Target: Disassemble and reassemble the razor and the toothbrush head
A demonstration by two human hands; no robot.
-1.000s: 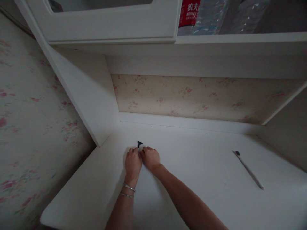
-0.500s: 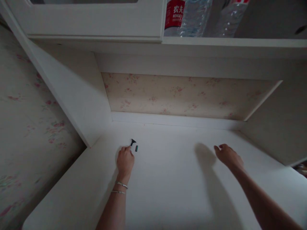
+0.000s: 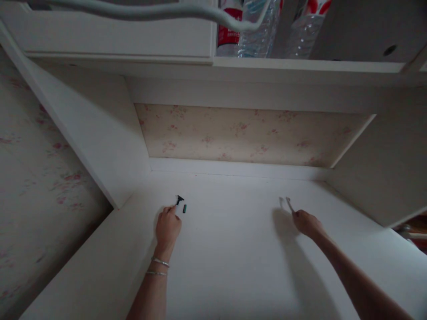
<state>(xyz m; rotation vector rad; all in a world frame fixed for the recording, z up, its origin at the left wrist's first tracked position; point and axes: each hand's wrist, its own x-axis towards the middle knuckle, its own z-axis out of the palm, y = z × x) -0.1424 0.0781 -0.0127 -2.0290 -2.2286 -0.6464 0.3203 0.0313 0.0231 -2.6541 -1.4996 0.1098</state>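
My left hand (image 3: 168, 226) rests low over the white desktop (image 3: 230, 249), its fingers closed round the handle of a small black razor (image 3: 180, 198). The razor's head points away from me; most of its handle is under my fingers. Just right of it lies a short dark green piece (image 3: 184, 209), apart from my hand. Over on the right, my right hand (image 3: 308, 223) is closed on a thin pale toothbrush (image 3: 290, 204), which sticks out forward and left. Its small head casts a shadow on the desktop.
A shelf (image 3: 300, 66) overhangs the desktop, with plastic bottles (image 3: 255, 31) on it. A blurred pale curved bar (image 3: 160, 11) crosses the top of view. White side panels (image 3: 96, 129) stand left and right; flowered wallpaper (image 3: 207, 138) shows behind.
The toothbrush now shows in my right hand, where none was visible before. The curved bar has come into view at the top. My left hand stays on the razor; the view has shifted slightly.
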